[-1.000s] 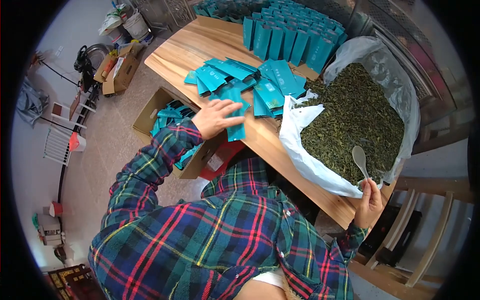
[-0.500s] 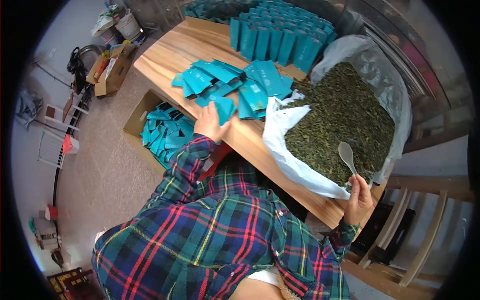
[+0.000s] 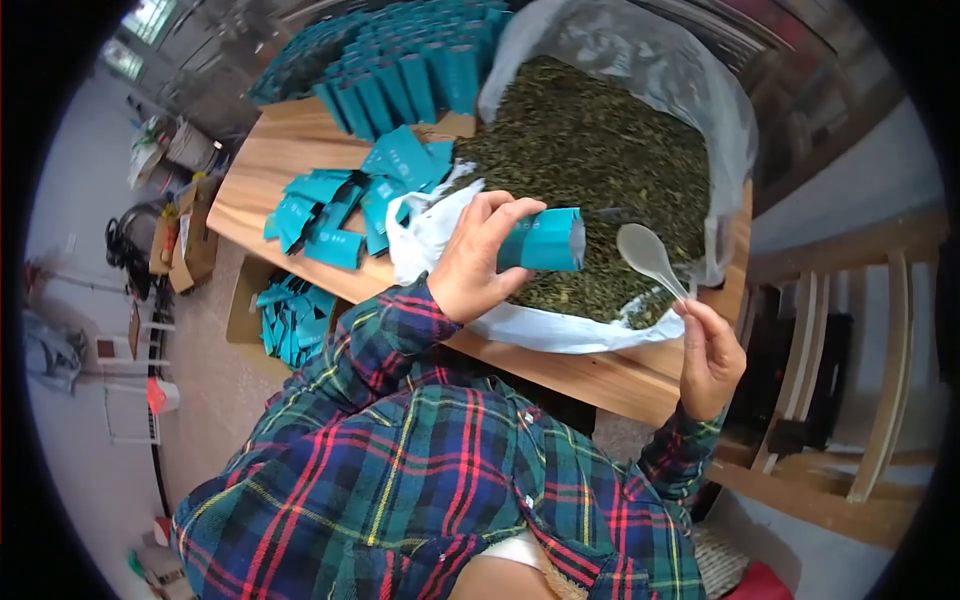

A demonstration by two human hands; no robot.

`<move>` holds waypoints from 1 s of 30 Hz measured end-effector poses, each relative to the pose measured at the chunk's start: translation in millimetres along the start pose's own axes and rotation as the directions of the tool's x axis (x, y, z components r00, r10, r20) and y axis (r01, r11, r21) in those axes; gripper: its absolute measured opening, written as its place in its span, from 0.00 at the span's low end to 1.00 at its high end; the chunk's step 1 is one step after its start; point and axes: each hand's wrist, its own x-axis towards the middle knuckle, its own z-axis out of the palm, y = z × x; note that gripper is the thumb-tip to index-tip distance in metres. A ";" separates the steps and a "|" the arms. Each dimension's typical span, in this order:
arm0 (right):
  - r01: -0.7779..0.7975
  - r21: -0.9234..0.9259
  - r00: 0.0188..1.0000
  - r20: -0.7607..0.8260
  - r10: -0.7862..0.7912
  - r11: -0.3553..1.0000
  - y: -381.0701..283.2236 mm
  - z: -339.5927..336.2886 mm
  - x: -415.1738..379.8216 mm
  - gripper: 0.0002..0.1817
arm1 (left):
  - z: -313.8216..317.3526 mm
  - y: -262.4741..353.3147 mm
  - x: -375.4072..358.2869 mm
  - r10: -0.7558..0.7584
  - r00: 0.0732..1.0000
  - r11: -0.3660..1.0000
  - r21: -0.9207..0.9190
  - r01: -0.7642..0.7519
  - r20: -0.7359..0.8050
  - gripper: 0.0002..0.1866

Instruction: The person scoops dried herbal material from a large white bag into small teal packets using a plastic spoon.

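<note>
My left hand (image 3: 478, 262) grips a teal pouch (image 3: 545, 240) over the near left part of the leaf heap. The pouch lies sideways, its silvery open end facing right. Between the thumb and fingers of my right hand (image 3: 712, 355) is the handle of a pale translucent spoon (image 3: 645, 252). The spoon's bowl is over the right side of the dried leaves (image 3: 610, 140), and no leaves show in it. A white plastic bag (image 3: 735, 130) surrounds the leaves on the wooden table (image 3: 250, 180).
Flat teal pouches (image 3: 335, 245) lie on the table at the left. Rows of upright teal pouches (image 3: 400, 85) stand behind them. More pouches fill a cardboard box (image 3: 243, 300) below the table's left edge. A wooden rack (image 3: 890, 370) stands at the right.
My left hand has moved right from the flat pouches to the leaves with a pouch, whose open end now shows. My right hand still holds the spoon. The camera view has shifted right.
</note>
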 end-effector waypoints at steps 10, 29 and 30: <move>0.581 -0.307 0.800 0.384 -0.460 0.754 -26.3 3.4 42.3 0.13 | 22.9 5.4 16.7 -0.016 0.996 1.000 0.023 0.014 0.091 0.32; 0.348 -0.677 0.912 0.405 -0.066 0.649 28.0 83.5 125.9 0.06 | -58.1 -57.1 12.7 -0.177 0.974 0.728 -0.647 0.226 0.142 0.33; 0.354 -0.609 0.908 0.404 -0.107 0.710 33.6 92.4 127.1 0.07 | -59.9 -58.0 14.0 -0.174 0.975 0.722 -0.655 0.224 0.141 0.33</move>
